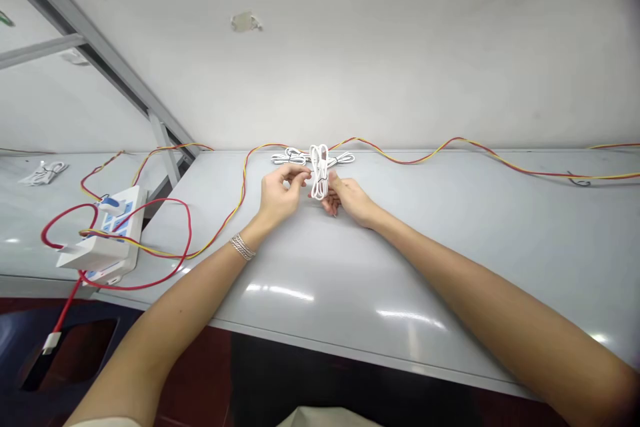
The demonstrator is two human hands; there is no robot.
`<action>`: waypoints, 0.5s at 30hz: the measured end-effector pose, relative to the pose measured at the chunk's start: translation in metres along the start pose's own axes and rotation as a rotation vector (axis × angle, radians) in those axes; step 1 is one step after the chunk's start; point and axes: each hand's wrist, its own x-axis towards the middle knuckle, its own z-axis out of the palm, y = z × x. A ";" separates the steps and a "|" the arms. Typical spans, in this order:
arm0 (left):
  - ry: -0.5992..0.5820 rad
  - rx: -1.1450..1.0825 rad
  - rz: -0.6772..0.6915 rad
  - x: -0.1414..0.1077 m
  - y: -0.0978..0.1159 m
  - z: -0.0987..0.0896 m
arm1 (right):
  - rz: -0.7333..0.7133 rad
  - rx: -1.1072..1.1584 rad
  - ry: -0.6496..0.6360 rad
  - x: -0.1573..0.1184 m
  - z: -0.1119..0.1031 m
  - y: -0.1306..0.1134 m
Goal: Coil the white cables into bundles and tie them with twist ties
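A coiled white cable [319,172] stands upright in a narrow bundle above the grey table [380,267]. My left hand [281,193] pinches its upper side between the fingertips. My right hand [346,197] grips the lower end of the bundle from the right. Two loose lengths of white cable [289,157] lie behind the bundle and stretch left and right along the far side of the table. My fingers hide part of the coil.
A white power strip [103,240] sits at the left, with a white plug and tangled red wire [150,280]. A twisted red-and-yellow wire [400,159] runs along the back wall. A small white cable bundle [44,173] lies far left. A grey metal frame [95,53] slants upper left.
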 end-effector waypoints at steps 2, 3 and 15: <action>0.002 0.021 -0.008 0.000 -0.001 -0.001 | -0.028 -0.030 -0.010 -0.001 0.001 0.000; 0.002 0.025 -0.009 0.001 -0.001 -0.001 | -0.030 -0.039 -0.001 -0.002 0.001 0.001; 0.028 0.011 0.025 0.000 -0.002 0.001 | -0.013 -0.082 0.147 -0.001 0.006 0.005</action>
